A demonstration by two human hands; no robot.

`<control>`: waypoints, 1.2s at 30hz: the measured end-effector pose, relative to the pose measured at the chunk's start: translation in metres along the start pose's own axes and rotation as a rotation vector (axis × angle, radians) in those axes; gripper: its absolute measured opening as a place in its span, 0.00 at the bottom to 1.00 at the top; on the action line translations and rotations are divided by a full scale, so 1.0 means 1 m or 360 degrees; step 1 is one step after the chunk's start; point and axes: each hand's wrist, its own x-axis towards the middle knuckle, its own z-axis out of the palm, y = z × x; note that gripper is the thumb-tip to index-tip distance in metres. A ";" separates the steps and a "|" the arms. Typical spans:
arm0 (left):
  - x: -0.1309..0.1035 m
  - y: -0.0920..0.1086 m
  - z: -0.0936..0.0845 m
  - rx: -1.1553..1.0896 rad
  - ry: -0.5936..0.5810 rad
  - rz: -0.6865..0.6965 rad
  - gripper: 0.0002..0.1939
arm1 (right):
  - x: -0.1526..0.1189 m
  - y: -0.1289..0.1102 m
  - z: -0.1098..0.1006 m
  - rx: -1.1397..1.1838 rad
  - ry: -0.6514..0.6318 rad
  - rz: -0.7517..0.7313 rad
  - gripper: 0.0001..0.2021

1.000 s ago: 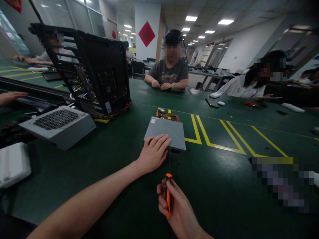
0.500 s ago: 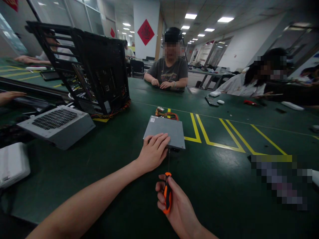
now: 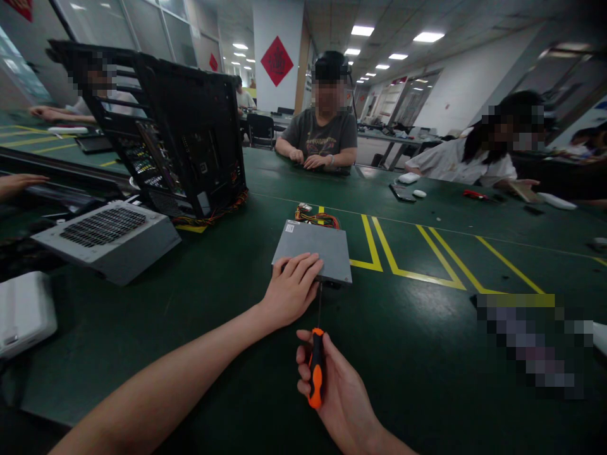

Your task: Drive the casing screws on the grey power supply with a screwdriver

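Note:
A grey metal computer power supply [image 3: 310, 246] lies on the green table in front of me. My left hand [image 3: 291, 291] grips its near left part, with the fingers across the top and the thumb by the near side. In my right hand [image 3: 332, 373] is a screwdriver with an orange and black handle [image 3: 316, 370], closed in the fingers. Its thin shaft points away from me to the power supply's near face. Whether the tip sits in a screw is too small to tell. A bundle of coloured cables [image 3: 317, 218] lies behind the power supply.
A black computer case [image 3: 190, 139] stands at the left, tilted. Near it lies a second power supply with a fan grille [image 3: 109, 230]. A white box-like device [image 3: 26, 313] is at the left edge. Several people sit around the table, and yellow tape [image 3: 422, 281] marks its surface.
The screwdriver handle has turned a little in my right hand and tilted slightly left. My left hand and the power supply have stayed put. A person at right has lowered a flat object.

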 end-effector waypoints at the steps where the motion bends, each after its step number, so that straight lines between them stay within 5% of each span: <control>1: 0.000 0.000 0.000 0.0003 0.0004 0.0001 0.19 | 0.000 0.000 0.000 0.0000 0.0003 -0.0004 0.18; 16: 0.000 0.001 -0.001 0.0003 -0.0011 -0.0002 0.18 | -0.002 0.001 0.002 -0.0062 -0.0055 -0.0124 0.11; 36: 0.001 0.001 -0.004 -0.0090 -0.0044 -0.0046 0.19 | -0.001 0.000 -0.003 0.0172 0.0136 -0.0106 0.10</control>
